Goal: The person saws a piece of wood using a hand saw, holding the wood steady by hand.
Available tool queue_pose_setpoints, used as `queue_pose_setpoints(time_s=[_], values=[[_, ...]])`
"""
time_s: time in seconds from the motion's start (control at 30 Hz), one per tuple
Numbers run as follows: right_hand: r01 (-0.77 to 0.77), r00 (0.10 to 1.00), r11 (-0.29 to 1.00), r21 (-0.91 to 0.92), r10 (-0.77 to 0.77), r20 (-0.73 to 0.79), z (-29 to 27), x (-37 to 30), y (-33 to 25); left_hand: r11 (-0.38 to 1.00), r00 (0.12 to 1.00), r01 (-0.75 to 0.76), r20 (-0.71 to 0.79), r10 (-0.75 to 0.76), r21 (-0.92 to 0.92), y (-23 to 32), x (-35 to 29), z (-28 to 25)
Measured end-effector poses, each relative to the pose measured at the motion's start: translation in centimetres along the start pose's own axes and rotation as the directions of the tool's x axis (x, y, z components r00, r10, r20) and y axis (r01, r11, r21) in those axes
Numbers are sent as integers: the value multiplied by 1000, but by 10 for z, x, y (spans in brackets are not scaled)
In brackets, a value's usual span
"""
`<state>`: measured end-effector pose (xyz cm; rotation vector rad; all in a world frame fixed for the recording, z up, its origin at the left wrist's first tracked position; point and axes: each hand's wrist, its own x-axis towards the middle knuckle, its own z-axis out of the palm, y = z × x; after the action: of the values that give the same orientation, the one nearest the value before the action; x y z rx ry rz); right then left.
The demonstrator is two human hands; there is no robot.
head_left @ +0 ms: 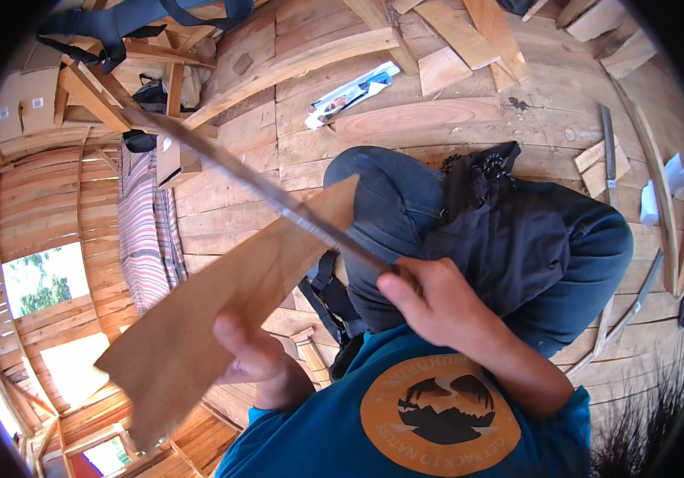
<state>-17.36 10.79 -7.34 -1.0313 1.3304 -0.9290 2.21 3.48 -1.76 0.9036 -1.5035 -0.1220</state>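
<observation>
- Board (190, 334): a flat piece of pale wood, held tilted above the planked floor (222, 207); it serves as landmark for all places below.
- Left grip (254, 354): closed on the lower edge of the board, thumb against the near face, fingers largely hidden behind.
- Right grip (438, 299): to the right of the board, closed around the near end of a long, narrow tool (278, 199).
- The tool crosses in front of the board near its tapered end and extends past it; blur conceals its exact kind, and contact with the wood cannot be told.
- Step in hand: judged to be the trimming or shaping of the board, whose opposite end is notched.
- Next move: probably calls for a steady left hold, the thumb clear of the tool's path, and a controlled stroke along the chosen edge.
- Surroundings: trousered legs (390, 199) right of the board; striped cloth (147, 231) to its left; blue-and-white packet (354, 94) and plank (418, 118) beyond it.
</observation>
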Motion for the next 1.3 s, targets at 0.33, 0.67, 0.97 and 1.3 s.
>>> queue_pose_setpoints(time_s=[0.33, 0.67, 0.97, 1.3], values=[[125, 938, 855, -502, -267, -221, 8, 14, 16, 994, 996, 57, -65, -63, -94, -8, 8, -4], [-60, 981, 997, 49, 68, -180, -18, -10, 47, 997, 994, 71, -84, -70, 14, -7, 5, -2], [95, 994, 979, 181, -103, 36, -13, -11, -24, 996, 994, 93, -61, -93, 1, -7, 7, 3], [112, 993, 991, -78, -115, -27, -3, 1, 14, 997, 987, 33, 157, -44, 74, 6, 13, 4]])
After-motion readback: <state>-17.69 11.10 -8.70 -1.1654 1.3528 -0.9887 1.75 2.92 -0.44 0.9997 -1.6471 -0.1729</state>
